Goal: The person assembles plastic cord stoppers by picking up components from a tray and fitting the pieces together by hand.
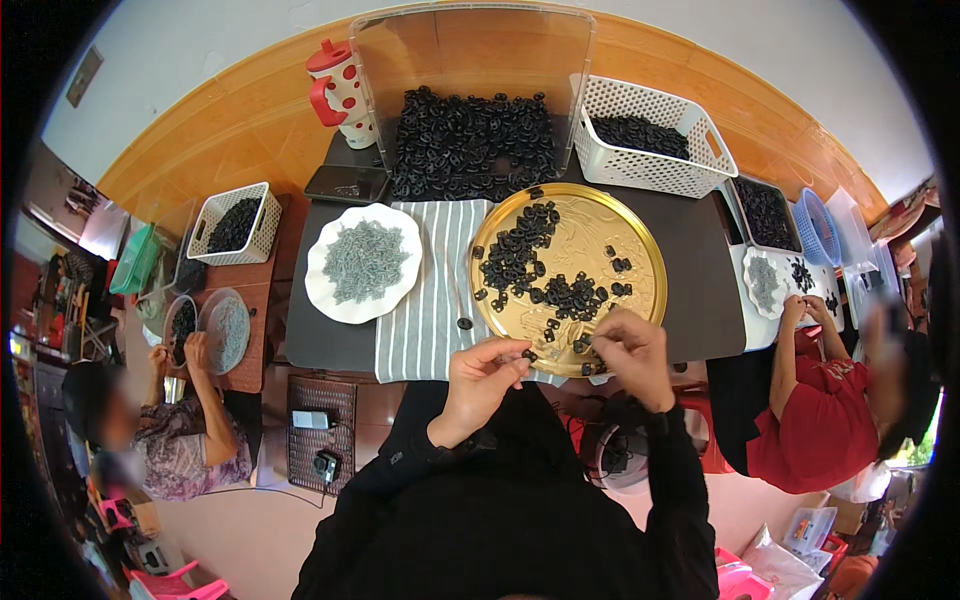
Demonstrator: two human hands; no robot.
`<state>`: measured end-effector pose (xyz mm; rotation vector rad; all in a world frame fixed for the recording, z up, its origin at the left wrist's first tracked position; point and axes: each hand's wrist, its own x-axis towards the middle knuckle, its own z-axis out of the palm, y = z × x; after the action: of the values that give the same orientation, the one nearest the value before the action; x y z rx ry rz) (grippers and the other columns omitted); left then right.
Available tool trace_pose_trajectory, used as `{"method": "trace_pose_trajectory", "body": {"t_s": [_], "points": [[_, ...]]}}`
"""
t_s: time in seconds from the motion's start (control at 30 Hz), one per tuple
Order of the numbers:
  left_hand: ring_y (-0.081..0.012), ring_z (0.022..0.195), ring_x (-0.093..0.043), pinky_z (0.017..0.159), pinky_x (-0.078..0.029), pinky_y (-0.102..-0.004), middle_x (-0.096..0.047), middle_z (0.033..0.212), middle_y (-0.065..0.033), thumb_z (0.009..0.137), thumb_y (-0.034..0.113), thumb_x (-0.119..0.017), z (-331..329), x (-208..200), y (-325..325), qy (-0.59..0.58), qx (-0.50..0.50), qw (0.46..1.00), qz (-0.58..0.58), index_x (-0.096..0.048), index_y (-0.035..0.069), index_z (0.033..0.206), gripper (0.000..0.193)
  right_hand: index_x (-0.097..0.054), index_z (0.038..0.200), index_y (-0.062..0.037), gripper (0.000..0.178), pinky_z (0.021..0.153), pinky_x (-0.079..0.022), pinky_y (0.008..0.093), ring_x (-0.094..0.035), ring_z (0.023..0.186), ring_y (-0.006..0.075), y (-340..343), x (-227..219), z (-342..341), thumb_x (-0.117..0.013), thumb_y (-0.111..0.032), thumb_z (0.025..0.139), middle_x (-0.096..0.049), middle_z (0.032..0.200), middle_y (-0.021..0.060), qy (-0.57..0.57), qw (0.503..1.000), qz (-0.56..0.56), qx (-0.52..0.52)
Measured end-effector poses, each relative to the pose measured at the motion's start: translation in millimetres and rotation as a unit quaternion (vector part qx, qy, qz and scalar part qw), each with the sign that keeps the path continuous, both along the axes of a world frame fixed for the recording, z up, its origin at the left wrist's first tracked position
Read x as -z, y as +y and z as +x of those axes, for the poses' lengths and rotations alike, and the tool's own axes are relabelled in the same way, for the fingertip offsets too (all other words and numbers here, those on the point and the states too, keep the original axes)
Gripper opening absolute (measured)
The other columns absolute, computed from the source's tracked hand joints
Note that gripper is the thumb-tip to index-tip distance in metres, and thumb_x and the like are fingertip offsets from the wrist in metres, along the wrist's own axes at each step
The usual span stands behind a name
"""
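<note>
My left hand (474,386) is closed in a pinch at the near edge of a round gold tray (636,228). Between its thumb and forefinger sits a small black plastic part (528,355). My right hand (640,354) hovers over the tray's near right rim with its fingertips pinched together; what they hold, if anything, is too small to make out. Loose black parts (516,246) lie in heaps on the tray. Left of it, a white scalloped plate (318,290) bears a pile of small grey metal pieces (366,262).
A striped cloth (428,340) lies between plate and tray. Behind stand a clear bin (470,50) of black parts, a white basket (650,170), a phone (345,184) and a spotted tumbler (345,95). Other people work at left (190,445) and right (815,420).
</note>
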<state>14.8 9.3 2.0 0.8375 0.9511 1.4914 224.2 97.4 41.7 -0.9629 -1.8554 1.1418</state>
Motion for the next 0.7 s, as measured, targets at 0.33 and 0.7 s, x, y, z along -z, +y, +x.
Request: {"method": "trace_pose_trajectory", "body": {"t_s": [0.33,0.7], "points": [[-0.0058,0.066,-0.056,0.056,-0.045,-0.0185,-0.062,0.079,-0.0028,0.089,-0.001,-0.059,0.4,-2.8,13.7,0.079,-0.032,0.996,0.007,-0.064,-0.002,0.098,0.011,-0.056,0.085,0.0018,0.005,0.065,-0.043,0.0200,-0.054,0.072,0.0057,-25.1,16.6,-61.1,-0.057,0.006,0.085,-0.056,0.080,0.0015,0.172,0.980,-0.097,0.002],[-0.0108,0.072,-0.061,0.064,-0.049,-0.0228,-0.067,0.086,-0.0081,0.088,-0.002,-0.059,-6.3,-2.4,13.6,-0.029,0.015,0.999,-0.001,-0.064,-0.004,0.098,0.012,-0.055,0.091,0.0018,0.003,0.072,-0.050,0.0217,-0.059,0.075,0.0074,-44.1,21.5,-76.2,-0.052,0.003,0.091,-0.060,0.083,0.0028,0.230,0.958,-0.166,0.043]]}}
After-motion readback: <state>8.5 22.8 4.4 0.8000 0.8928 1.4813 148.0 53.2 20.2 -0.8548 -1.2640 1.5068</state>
